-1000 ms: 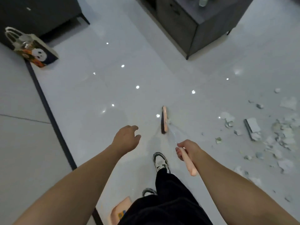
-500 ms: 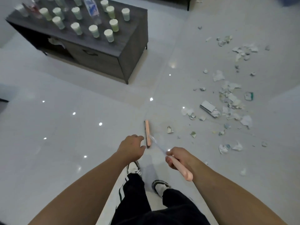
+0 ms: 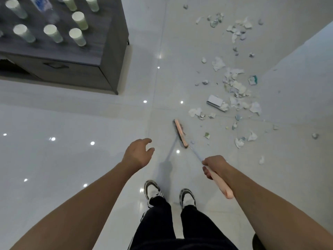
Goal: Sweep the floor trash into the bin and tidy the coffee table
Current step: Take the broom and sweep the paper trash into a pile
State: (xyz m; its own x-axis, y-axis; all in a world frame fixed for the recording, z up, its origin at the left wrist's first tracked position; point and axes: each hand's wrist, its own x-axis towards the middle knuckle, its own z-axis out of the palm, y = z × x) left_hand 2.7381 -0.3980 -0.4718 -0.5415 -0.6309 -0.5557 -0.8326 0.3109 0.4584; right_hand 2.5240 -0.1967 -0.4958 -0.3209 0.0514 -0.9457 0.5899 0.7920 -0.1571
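Observation:
My right hand point(image 3: 215, 166) grips the pink handle of a broom point(image 3: 221, 184). The broom's pink head point(image 3: 180, 132) rests on the white tiled floor just ahead of my feet. Torn paper scraps and a small flat box make up the trash point(image 3: 234, 83), scattered over the floor to the right of and beyond the broom head. My left hand point(image 3: 137, 153) hovers empty with fingers apart, left of the broom. The dark grey coffee table point(image 3: 108, 56) stands at the upper left and carries several pale paper cups point(image 3: 77, 37) and a plastic bottle point(image 3: 42, 5).
My two trainers point(image 3: 152, 190) stand on the glossy floor below the hands. A lighter band of floor or wall point(image 3: 306, 69) runs diagonally at the right. No bin shows in this view.
My view has swung right and closer: the table now sits at the upper left and the trash lies nearer. The broom head has shifted right towards the scraps. My left hand stays empty.

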